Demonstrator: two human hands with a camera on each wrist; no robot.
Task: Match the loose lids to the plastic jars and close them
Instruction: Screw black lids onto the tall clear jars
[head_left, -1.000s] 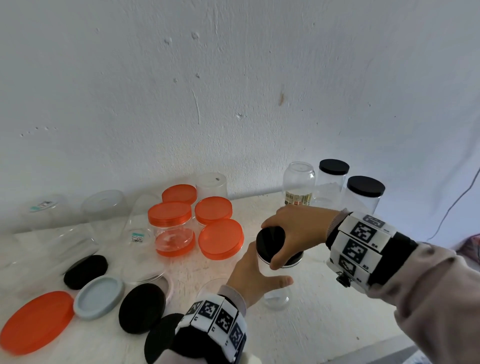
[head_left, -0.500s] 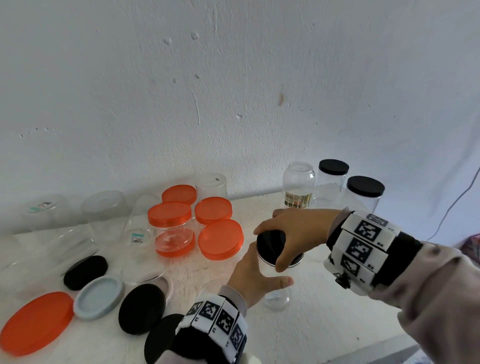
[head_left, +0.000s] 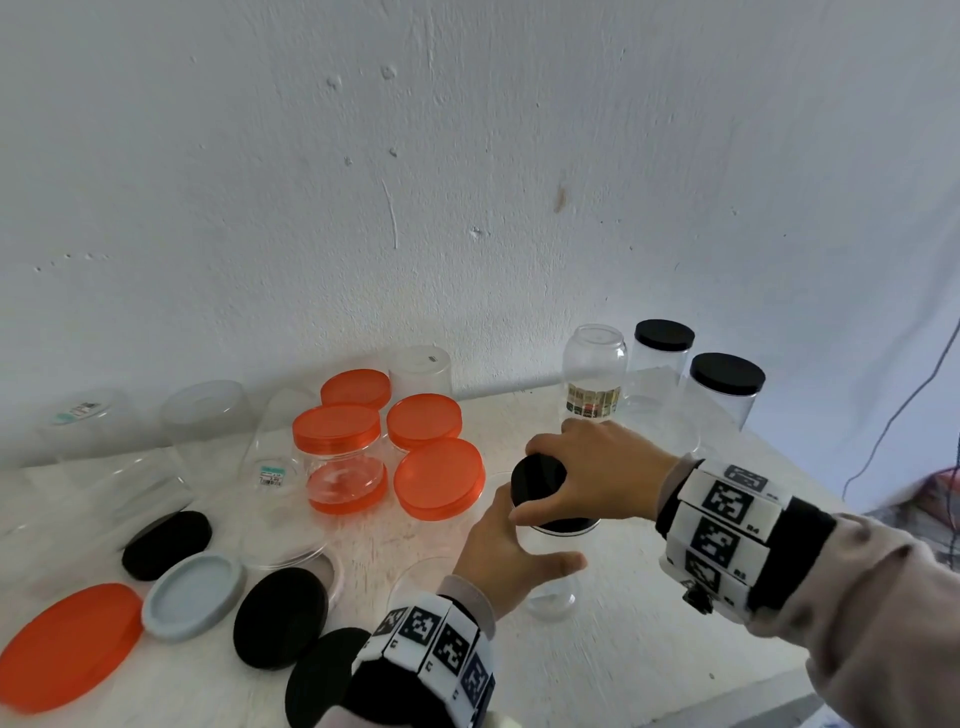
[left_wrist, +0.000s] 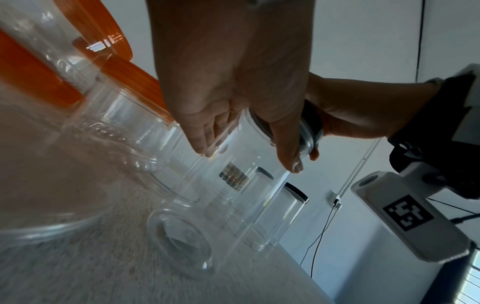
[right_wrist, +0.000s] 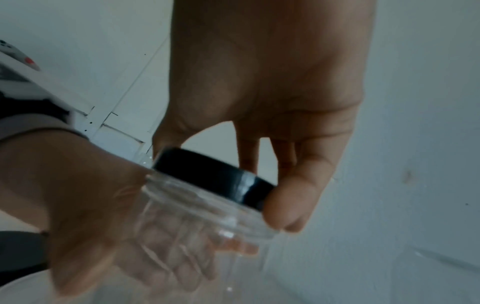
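Loose lids (head_left: 280, 616) lie left – capped jars (head_left: 724, 395) behind, by wall (head_left: 467, 182).

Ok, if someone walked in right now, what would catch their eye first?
Probably the two hands at the centre: the right hand grips a round black plastic lid on top of a clear plastic jar, which the left hand holds by its side. Next, the cluster of bright orange round lids on jars just left of them.
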